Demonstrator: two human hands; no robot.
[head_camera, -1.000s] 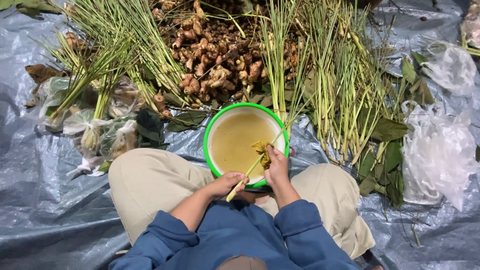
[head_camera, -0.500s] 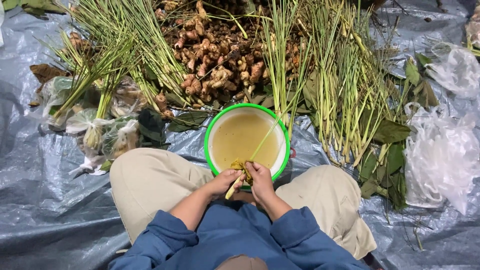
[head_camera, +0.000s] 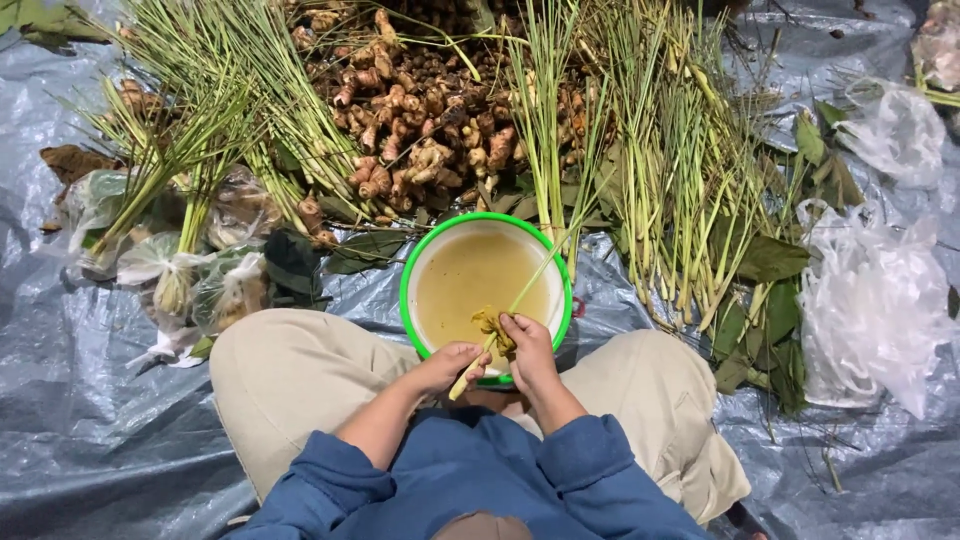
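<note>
Both hands (head_camera: 495, 355) grip lemongrass stalk (head_camera: 515, 305) over basin (head_camera: 420, 262).

Ground-level produce-sorting spot, most likely a market or farm workplace rather than a kitchen. Shown by a grey plastic tarpaulin (head_camera: 80, 420) spread as floor, bundled lemongrass stalks (head_camera: 680, 190) and a heap of ginger-like rhizomes (head_camera: 420, 130) laid directly on it, loose clear plastic bags (head_camera: 870, 300), and a green-rimmed basin (head_camera: 412, 290) of cloudy water.
</note>
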